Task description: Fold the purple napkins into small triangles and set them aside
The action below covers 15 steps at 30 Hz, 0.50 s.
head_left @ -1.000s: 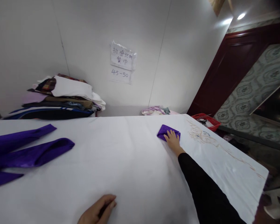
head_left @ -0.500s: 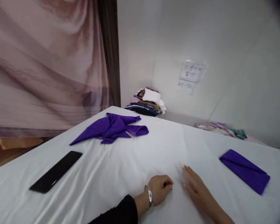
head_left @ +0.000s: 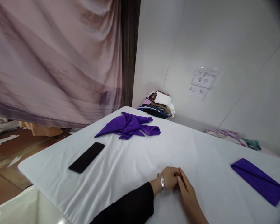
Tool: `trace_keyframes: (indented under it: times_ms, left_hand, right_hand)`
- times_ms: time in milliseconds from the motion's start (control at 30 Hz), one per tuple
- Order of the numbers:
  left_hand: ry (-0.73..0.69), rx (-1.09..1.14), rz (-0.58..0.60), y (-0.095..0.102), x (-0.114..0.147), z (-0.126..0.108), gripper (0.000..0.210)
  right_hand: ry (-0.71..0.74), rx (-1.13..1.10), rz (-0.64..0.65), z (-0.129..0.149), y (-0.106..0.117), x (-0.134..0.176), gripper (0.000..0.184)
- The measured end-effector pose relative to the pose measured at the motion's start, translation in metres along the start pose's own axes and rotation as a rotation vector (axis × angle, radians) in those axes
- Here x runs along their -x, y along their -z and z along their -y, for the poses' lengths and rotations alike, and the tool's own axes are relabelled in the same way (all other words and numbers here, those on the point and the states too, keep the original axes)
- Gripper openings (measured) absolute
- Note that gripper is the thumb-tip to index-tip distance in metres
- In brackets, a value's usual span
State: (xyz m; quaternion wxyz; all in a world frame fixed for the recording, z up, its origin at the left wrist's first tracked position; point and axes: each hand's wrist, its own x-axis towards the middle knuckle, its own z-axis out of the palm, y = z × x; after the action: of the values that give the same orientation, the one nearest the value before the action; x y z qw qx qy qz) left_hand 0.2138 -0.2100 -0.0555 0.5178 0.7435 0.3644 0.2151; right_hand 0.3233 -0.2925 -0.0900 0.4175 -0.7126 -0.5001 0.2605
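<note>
My left hand (head_left: 170, 178), with a silver bracelet (head_left: 161, 181) at its wrist, rests low over the white-covered table (head_left: 191, 152). Its fingers curl inward and nothing shows in them. Against its fingertips lies my right hand (head_left: 188, 194), fingers stretched out and held together. Where the two hands meet, the fingertips partly hide each other. To the right of them is a purple cloth (head_left: 259, 180) folded into a flat strip. A second purple cloth (head_left: 129, 124) lies crumpled towards the far corner, away from both hands.
A black phone (head_left: 86, 157) lies flat on the left of the table. Behind the far edge sit a pile of folded clothes (head_left: 162, 104) and more fabric (head_left: 228, 137). Handwritten paper signs (head_left: 204, 77) hang on the wall; a pink curtain (head_left: 60, 62) hangs at left.
My hands have come together from slightly apart and now touch. The view has swung left, so more floor and the table's left corner show. The cloths and the phone stay put.
</note>
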Motion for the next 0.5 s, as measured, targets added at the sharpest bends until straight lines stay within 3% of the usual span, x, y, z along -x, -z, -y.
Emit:
trace_keyframes:
  times_ms: [100,267,300,400,500]
  left_hand:
    - [-0.049,-0.178,-0.244,0.026,-0.017,0.005,0.019]
    - [-0.025,-0.362,-0.595,0.096,-0.065,0.011,0.040]
    - [-0.008,-0.383,-0.644,0.110,-0.076,0.013,0.032]
    - [0.089,-0.485,-0.741,0.143,-0.109,0.020,0.043]
    - [0.204,-0.540,-0.752,0.158,-0.131,0.035,0.050]
  right_hand:
    - [0.099,0.103,0.038,-0.006,-0.006,0.004,0.055]
    - [0.356,0.312,0.098,-0.017,-0.011,0.002,0.041]
    - [0.392,0.344,0.098,-0.018,-0.012,0.001,0.040]
    - [0.474,0.433,0.074,-0.016,-0.013,0.001,0.036]
    - [0.534,0.487,0.029,-0.013,-0.015,0.001,0.035]
